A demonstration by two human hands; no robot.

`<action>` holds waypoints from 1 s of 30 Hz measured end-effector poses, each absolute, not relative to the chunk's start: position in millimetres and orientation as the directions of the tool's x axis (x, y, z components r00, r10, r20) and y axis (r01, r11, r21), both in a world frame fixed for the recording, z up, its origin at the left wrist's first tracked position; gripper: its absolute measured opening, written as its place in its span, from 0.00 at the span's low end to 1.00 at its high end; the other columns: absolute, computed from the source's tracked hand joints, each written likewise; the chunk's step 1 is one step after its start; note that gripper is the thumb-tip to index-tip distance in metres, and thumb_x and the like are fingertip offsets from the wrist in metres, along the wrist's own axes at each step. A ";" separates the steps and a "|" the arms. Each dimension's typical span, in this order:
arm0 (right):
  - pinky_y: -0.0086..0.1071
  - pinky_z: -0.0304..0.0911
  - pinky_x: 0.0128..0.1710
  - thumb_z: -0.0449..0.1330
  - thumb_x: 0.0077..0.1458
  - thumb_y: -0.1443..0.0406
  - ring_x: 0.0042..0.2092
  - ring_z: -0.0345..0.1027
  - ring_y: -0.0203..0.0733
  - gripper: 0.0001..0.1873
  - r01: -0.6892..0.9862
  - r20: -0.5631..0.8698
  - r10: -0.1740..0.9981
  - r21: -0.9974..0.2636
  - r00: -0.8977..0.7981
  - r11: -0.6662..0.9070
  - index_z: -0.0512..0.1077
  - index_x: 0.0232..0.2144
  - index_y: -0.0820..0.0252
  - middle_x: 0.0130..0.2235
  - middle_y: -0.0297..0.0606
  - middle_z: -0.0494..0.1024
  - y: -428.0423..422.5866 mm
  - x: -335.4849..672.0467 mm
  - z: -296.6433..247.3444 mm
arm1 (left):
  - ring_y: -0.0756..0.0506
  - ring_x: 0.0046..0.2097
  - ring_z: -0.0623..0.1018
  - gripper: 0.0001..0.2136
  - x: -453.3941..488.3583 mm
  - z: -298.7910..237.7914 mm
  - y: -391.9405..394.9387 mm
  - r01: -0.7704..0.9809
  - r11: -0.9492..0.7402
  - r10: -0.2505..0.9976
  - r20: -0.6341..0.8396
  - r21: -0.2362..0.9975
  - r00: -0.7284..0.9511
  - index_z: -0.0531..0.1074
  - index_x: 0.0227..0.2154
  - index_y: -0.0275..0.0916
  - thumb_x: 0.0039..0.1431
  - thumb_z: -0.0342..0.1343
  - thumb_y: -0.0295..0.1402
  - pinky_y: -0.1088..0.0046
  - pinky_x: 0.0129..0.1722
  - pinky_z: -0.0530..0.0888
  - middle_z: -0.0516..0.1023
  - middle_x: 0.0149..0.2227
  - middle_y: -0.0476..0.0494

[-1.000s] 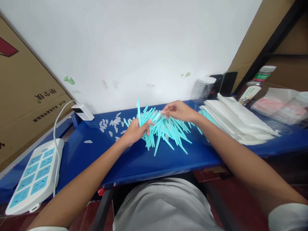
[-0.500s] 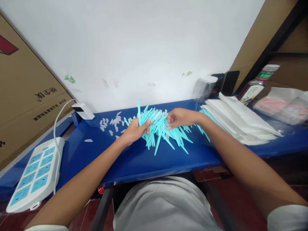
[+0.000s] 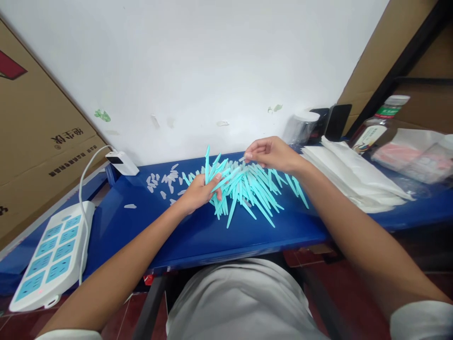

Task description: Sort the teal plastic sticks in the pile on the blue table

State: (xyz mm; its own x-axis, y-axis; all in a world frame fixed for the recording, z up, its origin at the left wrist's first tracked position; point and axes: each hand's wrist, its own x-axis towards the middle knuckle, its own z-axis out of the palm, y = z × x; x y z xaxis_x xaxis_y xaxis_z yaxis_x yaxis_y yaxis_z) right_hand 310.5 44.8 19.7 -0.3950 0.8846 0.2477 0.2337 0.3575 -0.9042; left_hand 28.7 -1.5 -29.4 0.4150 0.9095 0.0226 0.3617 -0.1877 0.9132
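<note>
A heap of thin turquoise plastic sticks (image 3: 256, 191) lies on the blue table (image 3: 198, 233). My left hand (image 3: 198, 193) is closed round a bunch of these sticks (image 3: 212, 175), which fan upward from the fist. My right hand (image 3: 271, 153) hovers just above the heap, thumb and fingers pinched on one turquoise stick whose clear tip points left toward the bunch. Small clear plastic caps (image 3: 164, 182) are scattered to the left of the heap.
A white power strip (image 3: 49, 257) and a white adapter (image 3: 120, 163) sit at the left. Stacked white bags (image 3: 350, 177), a clear jar (image 3: 300, 127), a bottle (image 3: 378, 123) and dark phones (image 3: 336, 122) fill the right. Cardboard boxes (image 3: 38, 137) flank the table.
My right hand dipped into the heap half a second ago, and has now lifted up and back with a stick pinched in its fingers. My left hand kept its bunch.
</note>
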 end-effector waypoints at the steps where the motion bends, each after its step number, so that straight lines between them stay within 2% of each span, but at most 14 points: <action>1: 0.30 0.56 0.21 0.73 0.51 0.46 0.24 0.62 0.32 0.25 0.214 0.262 0.883 -0.907 -0.388 0.363 0.81 0.37 0.62 0.36 0.44 0.84 44.4 308.4 18.5 | 0.53 0.17 0.54 0.34 28.8 -28.8 -1.8 0.363 -0.191 0.908 0.024 0.912 0.418 0.76 0.20 0.37 0.69 0.48 0.60 0.72 0.22 0.56 0.54 0.12 0.53; 6: 0.28 0.56 0.19 0.72 0.53 0.47 0.23 0.63 0.32 0.26 0.251 0.231 0.867 -0.896 -0.442 0.367 0.83 0.41 0.64 0.26 0.37 0.78 39.3 295.4 12.9 | 0.54 0.17 0.56 0.33 28.7 -27.7 -2.1 0.362 -0.210 0.906 0.042 0.908 0.421 0.77 0.21 0.36 0.69 0.49 0.58 0.73 0.22 0.56 0.56 0.13 0.53; 12: 0.27 0.61 0.21 0.77 0.46 0.50 0.24 0.65 0.31 0.25 0.234 0.267 0.879 -0.896 -0.395 0.377 0.82 0.36 0.66 0.28 0.39 0.80 37.9 291.1 13.0 | 0.54 0.18 0.57 0.33 27.8 -29.0 -1.1 0.388 -0.231 0.900 0.045 0.892 0.434 0.79 0.22 0.35 0.70 0.49 0.58 0.74 0.23 0.56 0.56 0.13 0.53; 18: 0.28 0.61 0.21 0.77 0.44 0.50 0.25 0.68 0.34 0.24 0.252 0.292 0.880 -0.881 -0.375 0.399 0.84 0.34 0.64 0.28 0.41 0.82 37.2 292.3 15.0 | 0.54 0.18 0.56 0.34 28.6 -26.9 -2.6 0.396 -0.239 0.898 0.046 0.887 0.438 0.78 0.21 0.35 0.70 0.49 0.58 0.73 0.22 0.55 0.55 0.13 0.53; 23: 0.29 0.62 0.22 0.76 0.46 0.51 0.24 0.67 0.33 0.21 0.261 0.278 0.855 -0.871 -0.437 0.417 0.85 0.33 0.62 0.27 0.39 0.82 36.5 289.0 11.1 | 0.53 0.19 0.58 0.33 29.1 -26.3 -4.0 0.408 -0.275 0.889 0.069 0.870 0.452 0.79 0.21 0.35 0.71 0.49 0.57 0.73 0.24 0.58 0.56 0.14 0.53; 27: 0.30 0.64 0.24 0.73 0.52 0.51 0.25 0.68 0.33 0.18 0.251 0.260 0.815 -0.865 -0.519 0.435 0.85 0.34 0.61 0.29 0.39 0.83 31.9 285.5 10.3 | 0.52 0.20 0.62 0.32 29.4 -25.3 -4.9 0.399 -0.348 0.858 0.117 0.848 0.500 0.80 0.21 0.35 0.72 0.50 0.54 0.74 0.26 0.61 0.65 0.16 0.49; 30: 0.30 0.64 0.25 0.73 0.52 0.52 0.26 0.69 0.34 0.17 0.252 0.244 0.806 -0.867 -0.540 0.431 0.85 0.34 0.61 0.29 0.39 0.83 29.5 281.9 7.5 | 0.52 0.22 0.65 0.31 29.8 -25.5 -5.2 0.395 -0.396 0.835 0.146 0.829 0.530 0.79 0.21 0.35 0.72 0.50 0.53 0.74 0.27 0.63 0.73 0.19 0.46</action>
State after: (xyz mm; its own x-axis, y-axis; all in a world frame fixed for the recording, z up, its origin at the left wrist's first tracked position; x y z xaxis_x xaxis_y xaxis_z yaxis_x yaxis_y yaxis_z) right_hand 281.9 29.5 7.5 -0.5400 0.8057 0.2436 0.2517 0.4307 -0.8667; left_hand 29.8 -5.2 -25.5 0.5305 0.8350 0.1461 0.3948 -0.3959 0.8291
